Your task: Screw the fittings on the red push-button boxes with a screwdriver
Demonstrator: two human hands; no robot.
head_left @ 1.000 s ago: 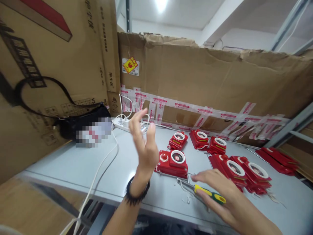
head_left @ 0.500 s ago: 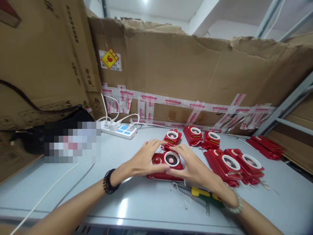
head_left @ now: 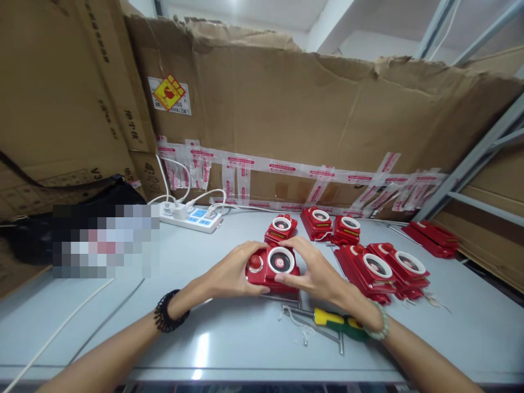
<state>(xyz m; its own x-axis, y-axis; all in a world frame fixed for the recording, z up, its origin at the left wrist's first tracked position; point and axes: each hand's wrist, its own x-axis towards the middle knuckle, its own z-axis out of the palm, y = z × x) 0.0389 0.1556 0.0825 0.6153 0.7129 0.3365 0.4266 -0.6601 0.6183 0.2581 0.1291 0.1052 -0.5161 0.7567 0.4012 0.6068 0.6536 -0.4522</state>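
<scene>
A red alarm sounder with a domed red lamp and a white-ringed speaker lies face up on the table. My left hand grips its left end, the thumb along the front edge and the fingers behind. My right hand is closed round the speaker end, its thumb at the white ring and its fingers at the far side. Just in front lies a screwdriver with a yellow and green handle, partly under my right wrist. Beside it are a metal T-shaped tool and a thin white cord.
More red alarm sounders stand behind and to the right. Red housings lie at the far right. A white power strip with plugged cables is at the back left, before a cardboard wall. A black bag sits left.
My left hand has drawn back from the speaker to the lamp end, uncovering the lamp. My right thumb now rests at the white ring. The whole view has shifted slightly.
</scene>
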